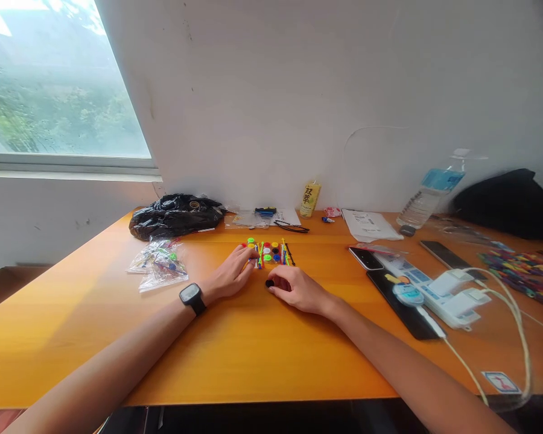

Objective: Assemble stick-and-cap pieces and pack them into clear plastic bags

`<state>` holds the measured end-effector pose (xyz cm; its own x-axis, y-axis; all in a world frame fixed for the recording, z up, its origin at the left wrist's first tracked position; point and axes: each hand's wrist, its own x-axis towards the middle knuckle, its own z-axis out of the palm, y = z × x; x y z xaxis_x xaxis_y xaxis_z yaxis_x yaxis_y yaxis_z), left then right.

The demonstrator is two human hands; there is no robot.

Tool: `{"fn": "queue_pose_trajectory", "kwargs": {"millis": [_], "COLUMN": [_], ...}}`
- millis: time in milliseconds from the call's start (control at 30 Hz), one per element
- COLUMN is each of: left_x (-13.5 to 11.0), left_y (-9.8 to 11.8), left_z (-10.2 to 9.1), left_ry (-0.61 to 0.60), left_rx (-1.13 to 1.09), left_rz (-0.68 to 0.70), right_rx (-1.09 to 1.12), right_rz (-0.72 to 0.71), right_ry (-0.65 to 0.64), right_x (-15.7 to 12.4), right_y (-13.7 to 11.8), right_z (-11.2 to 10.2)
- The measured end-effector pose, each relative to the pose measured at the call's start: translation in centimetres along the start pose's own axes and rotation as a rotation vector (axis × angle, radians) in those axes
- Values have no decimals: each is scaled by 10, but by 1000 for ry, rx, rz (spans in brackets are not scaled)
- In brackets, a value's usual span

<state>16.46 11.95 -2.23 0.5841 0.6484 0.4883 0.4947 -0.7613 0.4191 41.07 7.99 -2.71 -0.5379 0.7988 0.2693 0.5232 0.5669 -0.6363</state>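
Note:
My right hand (294,288) pinches a small black round disc (269,283) between thumb and fingertips, just over the tabletop. My left hand (233,269), with a black watch (192,296) on its wrist, lies with fingers stretched out and partly covers the left group of coloured pieces. Beyond my hands are small round discs (275,251) in red, yellow, white, black, green and blue, set in rows. Thin coloured sticks (261,254) lie beside them, and more sticks (287,252) lie to their right. A green disc (250,240) shows past my left fingers.
Clear plastic bags of small parts (160,265) and a black plastic bag (176,217) are at left. A yellow drink container (310,199) stands by the wall. At right are a power strip (434,289), phones, cables, a tilted water bottle (429,193) and a colourful heap (520,274).

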Motion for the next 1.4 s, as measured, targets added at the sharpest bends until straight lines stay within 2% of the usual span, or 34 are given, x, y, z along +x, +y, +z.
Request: {"fn": "queue_pose_trajectory", "kwargs": {"millis": [200,400,533,700,833,1000,1167,1400], "left_x": [0,-3,-4,-2,-2,-4,-4,-3], "left_y": [14,20,18,11,7,4,3,7], "left_z": [1,7,15,16,15,19,21,17], "left_ry": [-86,-157,-66,54,48,36,2,-16], "left_rx": [7,-27,-72,-155,-179,-187,-188,-135], "left_rz": [6,81,82,38,52,49,17,64], "right_rx": [151,236,228,402,554,649,670,645], "right_rz": [53,73,107,205,294,296,320,334], "right_ry": [39,133,165,152,121,120,105,73], "right_x": [2,4,5,8,10,9,9,8], "right_y": [3,0,4,13,17,18,16,17], "right_z": [8,3,0,1,4,4,3,6]}}
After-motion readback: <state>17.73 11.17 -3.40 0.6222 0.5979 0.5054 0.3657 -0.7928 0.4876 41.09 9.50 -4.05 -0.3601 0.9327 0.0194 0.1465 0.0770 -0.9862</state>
